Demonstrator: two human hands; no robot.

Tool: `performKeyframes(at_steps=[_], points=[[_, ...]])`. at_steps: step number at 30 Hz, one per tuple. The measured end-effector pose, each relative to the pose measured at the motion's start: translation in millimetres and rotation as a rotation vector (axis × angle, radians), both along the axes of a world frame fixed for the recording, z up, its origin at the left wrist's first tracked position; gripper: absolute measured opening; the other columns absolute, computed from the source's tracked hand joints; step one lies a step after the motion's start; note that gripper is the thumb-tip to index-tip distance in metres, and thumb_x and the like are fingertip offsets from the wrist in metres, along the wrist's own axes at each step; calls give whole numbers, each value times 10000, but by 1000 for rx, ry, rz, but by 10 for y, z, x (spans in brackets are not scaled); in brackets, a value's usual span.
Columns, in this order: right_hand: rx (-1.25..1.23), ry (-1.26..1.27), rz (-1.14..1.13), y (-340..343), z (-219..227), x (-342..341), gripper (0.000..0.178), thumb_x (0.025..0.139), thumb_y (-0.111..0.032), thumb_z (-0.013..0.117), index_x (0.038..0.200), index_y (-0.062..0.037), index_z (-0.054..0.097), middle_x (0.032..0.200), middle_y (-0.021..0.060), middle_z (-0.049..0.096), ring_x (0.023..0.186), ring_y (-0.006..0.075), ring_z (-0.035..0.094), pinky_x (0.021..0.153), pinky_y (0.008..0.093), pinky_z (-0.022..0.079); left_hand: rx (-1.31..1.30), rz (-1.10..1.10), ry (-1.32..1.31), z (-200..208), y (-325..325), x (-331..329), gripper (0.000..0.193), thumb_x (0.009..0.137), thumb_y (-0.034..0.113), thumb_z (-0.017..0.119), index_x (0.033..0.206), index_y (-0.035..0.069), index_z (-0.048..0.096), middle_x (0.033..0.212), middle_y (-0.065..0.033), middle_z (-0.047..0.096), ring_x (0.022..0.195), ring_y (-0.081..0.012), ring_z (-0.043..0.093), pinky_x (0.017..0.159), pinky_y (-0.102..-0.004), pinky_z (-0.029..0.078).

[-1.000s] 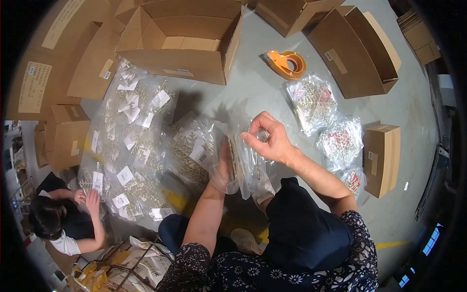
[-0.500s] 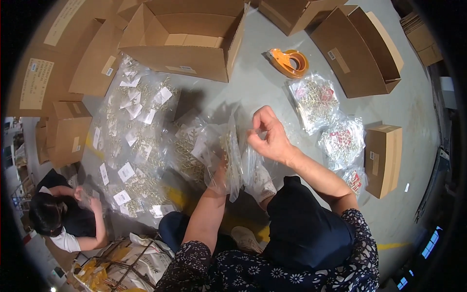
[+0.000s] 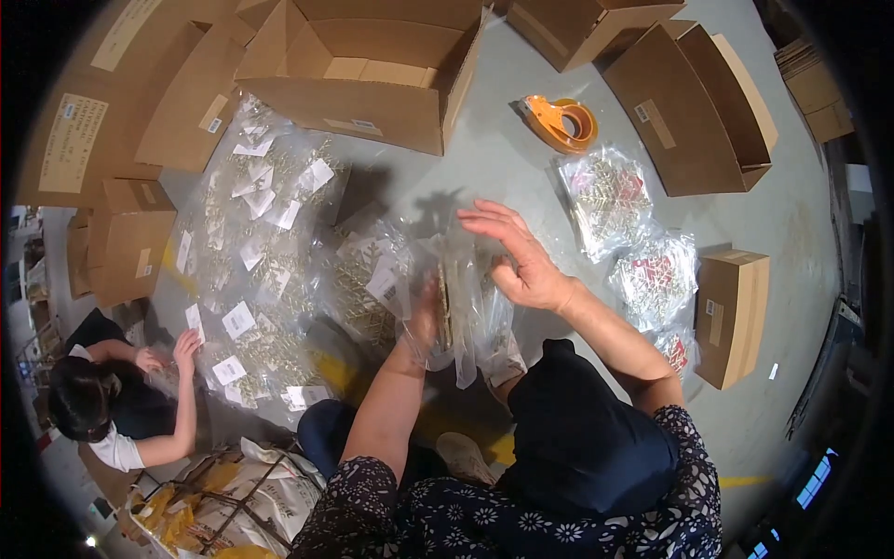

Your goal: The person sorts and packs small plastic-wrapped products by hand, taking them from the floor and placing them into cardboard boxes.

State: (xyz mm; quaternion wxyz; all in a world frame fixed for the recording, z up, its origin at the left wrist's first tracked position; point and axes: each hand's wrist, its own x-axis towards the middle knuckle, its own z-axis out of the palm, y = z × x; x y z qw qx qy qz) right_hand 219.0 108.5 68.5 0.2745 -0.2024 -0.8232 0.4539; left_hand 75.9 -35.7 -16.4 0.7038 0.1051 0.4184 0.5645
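My left hand (image 3: 424, 317) grips a bundle of clear plastic bags (image 3: 464, 298) with gold snowflake ornaments inside, held upright on edge above the grey floor. My right hand (image 3: 517, 256) rests against the right side of the same bundle, fingers spread and reaching over its top. More bagged gold ornaments (image 3: 368, 279) lie just left of the bundle. A wide spread of such bags with white labels (image 3: 256, 270) covers the floor further left.
Open cardboard boxes stand at the back (image 3: 372, 74) and back right (image 3: 708, 102). An orange tape dispenser (image 3: 559, 121) lies between them. Bags of red and gold ornaments (image 3: 610, 196) and a small closed box (image 3: 736, 317) lie right. Another person (image 3: 112, 410) crouches lower left.
My right hand has dropped from pinching at the top of the bundle to lying flat with spread fingers against its side. The bundle now stands more upright in my left hand.
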Motion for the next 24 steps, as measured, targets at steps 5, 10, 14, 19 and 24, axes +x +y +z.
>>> performKeyframes(at_steps=[5, 10, 14, 19, 24], points=[[-104, 52, -24, -23, -102, 42, 552, 632, 65, 394, 1161, -46, 505, 1190, 126, 542, 1203, 326, 465, 1040, 415, 352, -5, 34, -88, 59, 29, 64, 718, 878, 645, 466, 1366, 120, 423, 1197, 3, 535, 1052, -114, 527, 858, -282, 465], [-164, 64, -23, -11, -87, 14, 478, 642, 60, 391, 1089, -41, 525, 1111, 132, 546, 1109, 312, 510, 985, 391, 393, -77, -13, -237, 122, -24, -10, 674, 917, 609, 426, 1365, 105, 426, 1225, -12, 530, 1077, -121, 520, 892, -291, 449], [-63, -67, 41, 48, -69, 16, 484, 656, 46, 379, 1092, -63, 557, 1098, 132, 543, 1059, 300, 521, 954, 371, 411, -105, -72, -340, 72, 7, 7, 675, 924, 604, 413, 1371, 98, 423, 1257, -21, 520, 1102, -131, 513, 921, -298, 437], [-79, -117, 35, 18, -23, -59, 533, 671, 31, 376, 1159, -81, 559, 1062, 125, 539, 1035, 294, 524, 928, 358, 426, -114, -76, -331, 78, -16, 1, 678, 924, 603, 414, 1374, 97, 418, 1264, -22, 514, 1110, -133, 508, 929, -300, 432], [-205, -89, 17, 46, -50, -32, 524, 679, 48, 369, 1156, -61, 556, 1027, 111, 536, 1024, 255, 532, 922, 338, 427, -124, -80, -335, 92, -79, 30, 680, 924, 602, 416, 1377, 96, 414, 1272, -24, 508, 1119, -136, 503, 937, -301, 427]])
